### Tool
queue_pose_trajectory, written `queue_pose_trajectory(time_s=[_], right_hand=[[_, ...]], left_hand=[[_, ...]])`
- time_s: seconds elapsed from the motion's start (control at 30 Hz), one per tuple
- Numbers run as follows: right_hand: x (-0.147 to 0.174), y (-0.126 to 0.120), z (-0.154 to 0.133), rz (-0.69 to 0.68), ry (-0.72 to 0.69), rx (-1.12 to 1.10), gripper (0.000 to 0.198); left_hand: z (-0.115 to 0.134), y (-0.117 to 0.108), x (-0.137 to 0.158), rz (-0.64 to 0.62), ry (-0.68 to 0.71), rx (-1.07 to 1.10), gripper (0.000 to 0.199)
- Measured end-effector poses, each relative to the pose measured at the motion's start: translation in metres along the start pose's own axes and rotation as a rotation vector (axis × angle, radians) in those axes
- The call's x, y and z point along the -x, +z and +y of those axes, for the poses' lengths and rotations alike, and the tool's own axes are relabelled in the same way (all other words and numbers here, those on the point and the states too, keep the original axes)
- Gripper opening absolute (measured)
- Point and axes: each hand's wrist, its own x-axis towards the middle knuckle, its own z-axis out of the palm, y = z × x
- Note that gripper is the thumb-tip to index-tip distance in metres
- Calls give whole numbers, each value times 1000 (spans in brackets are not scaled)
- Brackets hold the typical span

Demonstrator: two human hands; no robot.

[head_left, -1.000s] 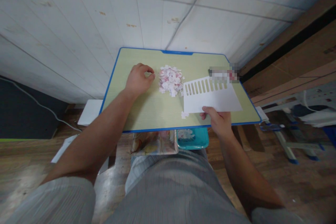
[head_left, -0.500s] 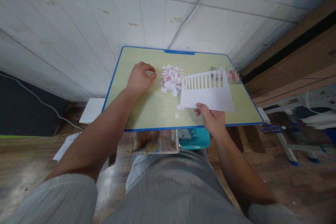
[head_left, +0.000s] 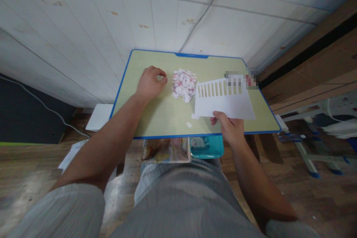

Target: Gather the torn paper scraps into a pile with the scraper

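A heap of small torn paper scraps (head_left: 184, 85), white with some pink, lies near the middle of the pale green tabletop (head_left: 161, 119). Just left of it, my left hand (head_left: 152, 83) hovers with thumb and forefinger curled together in a pinch. Whatever may be between those fingertips is too small to make out. My right hand (head_left: 232, 128) grips the lower edge of a white sheet with a row of cut-out slots (head_left: 225, 106), thumb on top. The sheet's left edge reaches the right side of the heap. Two loose scraps (head_left: 189, 124) lie nearer the front edge.
Blue trim (head_left: 178, 136) edges the table, which stands against a white panelled wall (head_left: 125, 18). Beneath its front edge are a turquoise bin (head_left: 208, 147) and a patterned box (head_left: 166, 150). Large cardboard boxes (head_left: 315, 70) rise on the right. A blurred-out patch covers items at the far right corner.
My right hand and the slotted sheet have shifted slightly right and toward me. My left hand keeps its pinched pose beside the heap. The view has moved a little.
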Motion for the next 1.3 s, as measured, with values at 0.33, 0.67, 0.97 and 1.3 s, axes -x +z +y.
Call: queue_pose_trajectory(time_s=[0.33,0.67,0.97,1.3], right_hand=[[-2,-20,4,-165,8,-60,34],[-7,-36,16,-240,50,-125,28],[-9,-36,26,-208,74,-192,19],[0,-14,0,-244,45,-104,36]], left_hand=[[2,-2,1,-2,-4,6,12],[2,0,1,3,-8,-11,13],[1,-2,2,-7,-11,-10,12],[1,-3,0,-26,-20,-3,11]])
